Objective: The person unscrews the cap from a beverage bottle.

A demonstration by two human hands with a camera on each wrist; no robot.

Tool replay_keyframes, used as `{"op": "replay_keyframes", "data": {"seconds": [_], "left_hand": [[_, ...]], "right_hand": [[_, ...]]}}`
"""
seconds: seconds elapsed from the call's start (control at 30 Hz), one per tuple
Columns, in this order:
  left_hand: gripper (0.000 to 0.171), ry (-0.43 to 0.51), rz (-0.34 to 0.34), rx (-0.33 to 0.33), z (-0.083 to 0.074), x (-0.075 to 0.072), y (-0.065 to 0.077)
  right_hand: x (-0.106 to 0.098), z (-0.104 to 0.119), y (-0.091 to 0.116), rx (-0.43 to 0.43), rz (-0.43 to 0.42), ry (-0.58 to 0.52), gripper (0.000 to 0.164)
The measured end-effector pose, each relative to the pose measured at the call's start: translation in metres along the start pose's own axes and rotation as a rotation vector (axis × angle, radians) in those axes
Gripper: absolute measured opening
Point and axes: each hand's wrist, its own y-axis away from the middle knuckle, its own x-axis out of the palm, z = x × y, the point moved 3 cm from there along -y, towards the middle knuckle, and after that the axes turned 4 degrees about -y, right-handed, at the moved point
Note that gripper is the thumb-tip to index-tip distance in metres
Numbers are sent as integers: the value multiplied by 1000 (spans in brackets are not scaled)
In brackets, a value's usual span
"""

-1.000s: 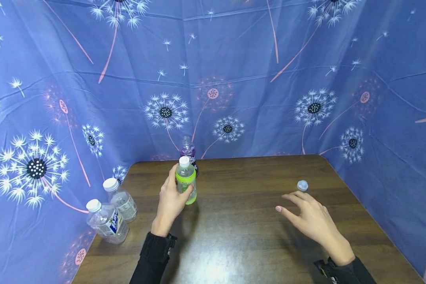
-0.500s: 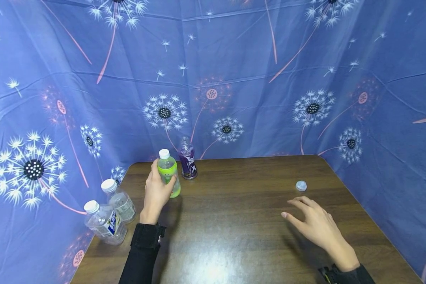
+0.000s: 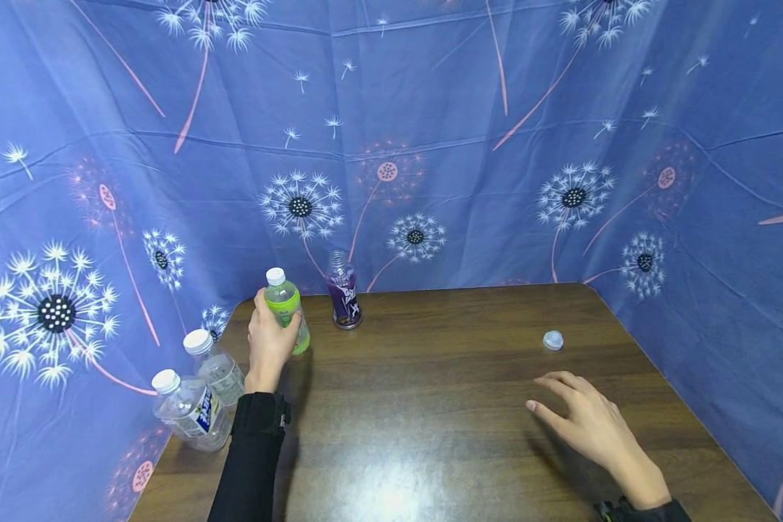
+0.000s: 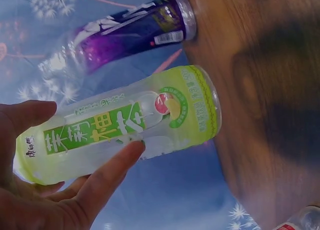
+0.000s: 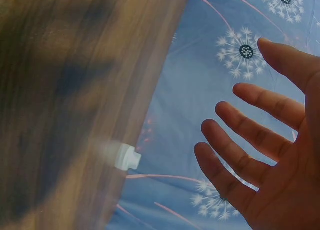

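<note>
My left hand (image 3: 270,344) grips a plastic drink bottle with a bright green label (image 4: 130,125) and a white cap. In the head view this bottle (image 3: 286,308) tilts slightly at the far left of the table, left of an uncapped bottle with a purple label (image 3: 344,297). The left wrist view shows thumb and fingers round the green bottle, with the purple bottle (image 4: 132,32) beyond it. Over the right side of the table hovers my right hand (image 3: 590,420), its fingers spread and holding nothing. Ahead of it lies a pale blue bottle cap (image 3: 552,340), also a whitish cap (image 5: 127,157) in the right wrist view.
Two clear bottles with white caps stand at the table's left edge, the nearer bottle (image 3: 192,413) in front of the farther bottle (image 3: 222,373). A blue dandelion-print cloth (image 3: 483,181) hangs behind and on both sides of the brown wooden table (image 3: 431,377).
My left hand has carried the green-labelled bottle leftward and slightly farther back, uncovering the purple bottle. My right hand has drawn back a little from the blue cap.
</note>
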Motion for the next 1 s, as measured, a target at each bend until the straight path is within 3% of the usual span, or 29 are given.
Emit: {"op": "replay_keyframes", "data": {"seconds": [0.3, 0.53, 0.87, 1.0], "left_hand": [[81, 36, -30, -88, 7, -4, -14], [80, 31, -50, -155, 22, -4, -23], [87, 76, 31, -288, 38, 3, -25], [85, 66, 35, -299, 42, 2, -26]], "right_hand": [[1, -2, 5, 7, -11, -9, 46], [2, -6, 8, 15, -5, -15, 48], [2, -7, 12, 31, 9, -32, 51], [2, -7, 13, 24, -2, -30, 48]]}}
